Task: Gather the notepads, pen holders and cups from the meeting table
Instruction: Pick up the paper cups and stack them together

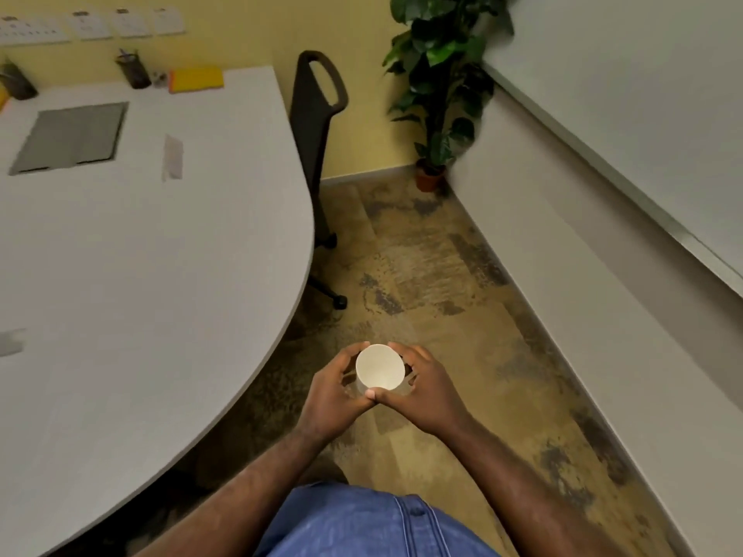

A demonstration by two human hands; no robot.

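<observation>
A white paper cup (380, 367) is held upright over the carpet, to the right of the meeting table (132, 275). My left hand (335, 396) wraps its left side and my right hand (424, 389) its right side, thumbs touching at the near rim. On the table's far end stand two dark pen holders (134, 70) (16, 84) with pens in them. A yellow notepad (196, 79) lies beside the nearer-to-centre holder.
A grey cable hatch (70, 136) is set into the tabletop. A black office chair (315, 126) stands at the table's far right edge. A potted plant (438, 86) fills the corner. A whiteboard wall (627, 114) runs along the right, with patterned carpet (442, 275) between.
</observation>
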